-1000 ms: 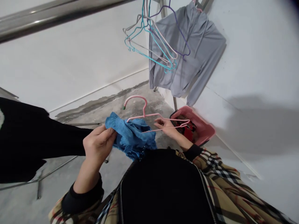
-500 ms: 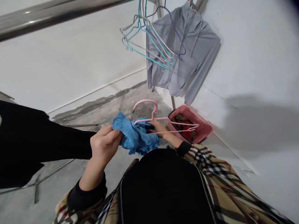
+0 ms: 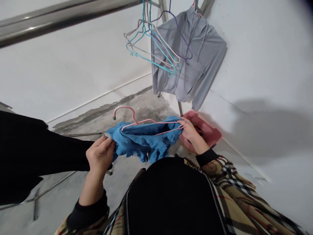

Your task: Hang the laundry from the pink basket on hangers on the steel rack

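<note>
A blue ruffled garment (image 3: 144,142) is stretched out between my two hands at waist height. My left hand (image 3: 99,157) pinches its left edge, fingers closed. My right hand (image 3: 190,132) grips the garment's right end together with the right end of a pink wire hanger (image 3: 137,121). The hanger lies along the top of the cloth, its hook pointing up and to the left.
A metal rail (image 3: 66,14) crosses the top, with several empty wire hangers (image 3: 151,49) and a grey hooded top (image 3: 189,58) hung from it. A pink laundry basket (image 3: 210,132) stands on the concrete floor by the white wall. A black garment (image 3: 31,153) hangs at left.
The blue garment was bunched in my left hand; now it is spread wide. My right hand moved right with the hanger and took the cloth's other end.
</note>
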`<state>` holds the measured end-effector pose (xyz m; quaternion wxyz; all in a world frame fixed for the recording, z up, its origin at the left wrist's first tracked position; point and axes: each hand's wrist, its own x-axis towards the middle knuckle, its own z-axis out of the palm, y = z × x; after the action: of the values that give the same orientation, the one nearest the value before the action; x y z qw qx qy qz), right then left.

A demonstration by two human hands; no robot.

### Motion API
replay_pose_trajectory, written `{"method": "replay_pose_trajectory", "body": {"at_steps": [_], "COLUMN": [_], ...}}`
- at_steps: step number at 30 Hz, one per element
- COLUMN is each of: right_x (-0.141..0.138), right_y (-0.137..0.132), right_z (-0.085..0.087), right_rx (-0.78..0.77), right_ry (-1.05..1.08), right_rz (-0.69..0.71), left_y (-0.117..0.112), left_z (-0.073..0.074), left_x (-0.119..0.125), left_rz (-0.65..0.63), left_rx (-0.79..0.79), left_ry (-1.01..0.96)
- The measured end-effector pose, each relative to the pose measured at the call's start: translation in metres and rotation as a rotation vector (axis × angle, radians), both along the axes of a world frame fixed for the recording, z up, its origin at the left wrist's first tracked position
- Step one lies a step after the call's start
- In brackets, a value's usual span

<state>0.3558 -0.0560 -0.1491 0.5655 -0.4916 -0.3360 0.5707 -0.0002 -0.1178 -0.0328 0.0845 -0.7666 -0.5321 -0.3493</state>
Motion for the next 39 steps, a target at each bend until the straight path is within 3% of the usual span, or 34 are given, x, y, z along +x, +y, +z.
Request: {"method": "replay_pose_trajectory", "body": {"at_steps": [3,9,14,21,23,26,27,28,31,32,33,35,37,39], "right_x": [0.007,0.017,0.020,0.015,0.014,0.017,0.019,0.022,0.027,0.026,0.024,0.019,0.012,0.006], "right_y": [-0.003,-0.012,-0.010,-0.010,-0.018,-0.030,-0.033,-0.034,-0.032,-0.030,-0.027,-0.022,-0.018,-0.016], "right_z": [0.016,0.042,0.048,0.062,0.068,0.077,0.080,0.083,0.092,0.095,0.098,0.102,0.104,0.104], "right_rx": [0.020,0.223,0.268,0.309,0.330,0.388,0.412,0.436,0.548,0.605,0.662,0.744,0.752,0.750], "right_ry": [-0.031,-0.541,-0.588,-0.662,-0.701,-0.839,-0.889,-0.933,-1.046,-1.110,-1.193,-1.380,-1.522,-1.600], "right_rz": [-0.071,-0.010,0.016,-0.079,0.060,0.422,0.466,0.429,0.069,0.015,0.032,0.209,0.392,0.466], "left_y": [-0.001,-0.002,-0.002,-0.004,-0.003,-0.001,0.000,0.001,0.005,0.006,0.008,0.012,0.015,0.018], "left_z": [-0.006,-0.016,-0.023,-0.040,-0.046,-0.054,-0.056,-0.056,-0.052,-0.050,-0.048,-0.045,-0.042,-0.038], "left_x": [-0.004,-0.009,-0.017,-0.006,0.001,0.005,0.004,0.002,-0.002,-0.003,-0.003,-0.002,0.001,0.004], "left_rz": [0.042,0.146,0.146,0.133,0.130,0.113,0.098,0.077,0.018,-0.001,-0.019,-0.063,-0.120,-0.173], "left_rx": [-0.010,-0.015,0.014,-0.037,-0.070,-0.110,-0.131,-0.155,-0.213,-0.224,-0.226,-0.210,-0.186,-0.175], "left_ry": [-0.007,-0.078,-0.104,0.229,0.193,-0.033,-0.103,-0.157,-0.252,-0.269,-0.281,-0.300,-0.318,-0.324]}}
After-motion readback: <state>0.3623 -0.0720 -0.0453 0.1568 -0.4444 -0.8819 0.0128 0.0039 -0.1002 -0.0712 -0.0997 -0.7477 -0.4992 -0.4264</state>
